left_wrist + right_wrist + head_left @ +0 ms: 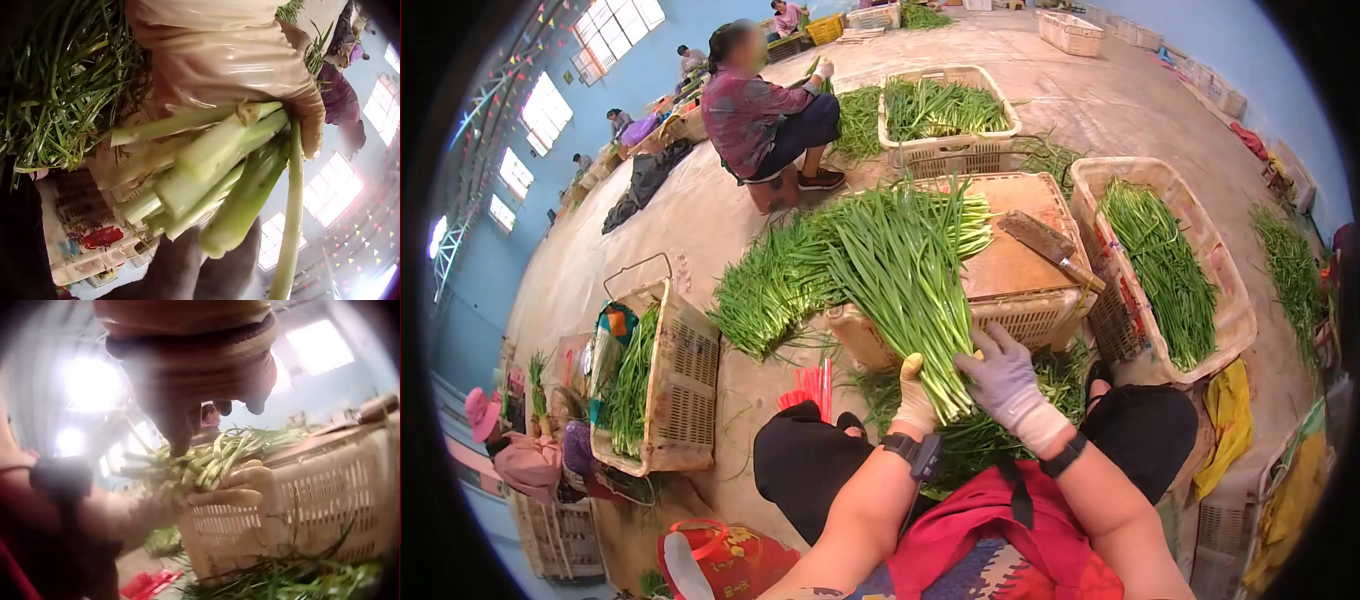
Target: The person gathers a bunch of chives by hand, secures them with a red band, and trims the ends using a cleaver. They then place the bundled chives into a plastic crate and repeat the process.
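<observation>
A bunch of long green stalks with pale ends slants across the front edge of an upturned crate with a board on top. The gloved left hand grips the bunch near its pale ends; in the left wrist view the glove wraps round the stalks. At the bunch's right side is the gloved right hand, its fingers spread and reaching to the stalk ends. The right wrist view shows that hand above the stalk ends, fingers pointing down, with the left hand's fingers beneath.
A cleaver lies on the board, beside more stalks. Crates of greens stand at right, behind and at left. A heap of greens is left of the board, red strips below it. Another person sits beyond.
</observation>
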`<state>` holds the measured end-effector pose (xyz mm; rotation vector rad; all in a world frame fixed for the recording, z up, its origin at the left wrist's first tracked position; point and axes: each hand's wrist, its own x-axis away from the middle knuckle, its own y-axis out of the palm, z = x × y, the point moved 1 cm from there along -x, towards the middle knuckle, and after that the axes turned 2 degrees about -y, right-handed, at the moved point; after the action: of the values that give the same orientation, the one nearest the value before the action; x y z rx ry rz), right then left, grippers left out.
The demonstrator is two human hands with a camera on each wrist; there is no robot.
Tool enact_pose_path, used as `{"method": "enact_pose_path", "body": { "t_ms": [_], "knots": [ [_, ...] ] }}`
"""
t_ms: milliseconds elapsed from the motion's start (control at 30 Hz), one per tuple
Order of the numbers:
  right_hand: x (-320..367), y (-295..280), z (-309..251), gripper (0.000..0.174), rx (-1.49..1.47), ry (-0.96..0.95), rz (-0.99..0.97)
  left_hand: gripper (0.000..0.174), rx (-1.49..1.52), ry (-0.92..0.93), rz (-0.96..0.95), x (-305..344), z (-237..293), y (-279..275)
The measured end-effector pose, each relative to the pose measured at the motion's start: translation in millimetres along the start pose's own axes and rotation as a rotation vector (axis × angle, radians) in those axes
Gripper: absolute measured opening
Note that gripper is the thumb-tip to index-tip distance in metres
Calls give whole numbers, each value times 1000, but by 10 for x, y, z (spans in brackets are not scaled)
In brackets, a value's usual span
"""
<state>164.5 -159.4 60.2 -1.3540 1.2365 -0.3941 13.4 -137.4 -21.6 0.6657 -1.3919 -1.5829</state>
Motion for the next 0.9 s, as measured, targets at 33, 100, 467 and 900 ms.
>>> {"method": "enact_pose_path", "body": {
  "t_ms": [33, 100, 467, 900],
  "knots": [
    [-32, 75, 30, 25, 25, -8, -40, 94, -12, -11, -15, -19, -5, -65],
    [-73, 173, 91, 18, 79, -27, -119, 93, -35, -33, -50, -92, 10, -193],
    [880, -382, 589, 38, -353, 486, -508, 103, 42, -121, -191, -40, -8, 109],
    [1136, 492, 405, 28, -496, 751, -518, 55, 148, -83, -10, -290, -123, 14]
  ]
}}
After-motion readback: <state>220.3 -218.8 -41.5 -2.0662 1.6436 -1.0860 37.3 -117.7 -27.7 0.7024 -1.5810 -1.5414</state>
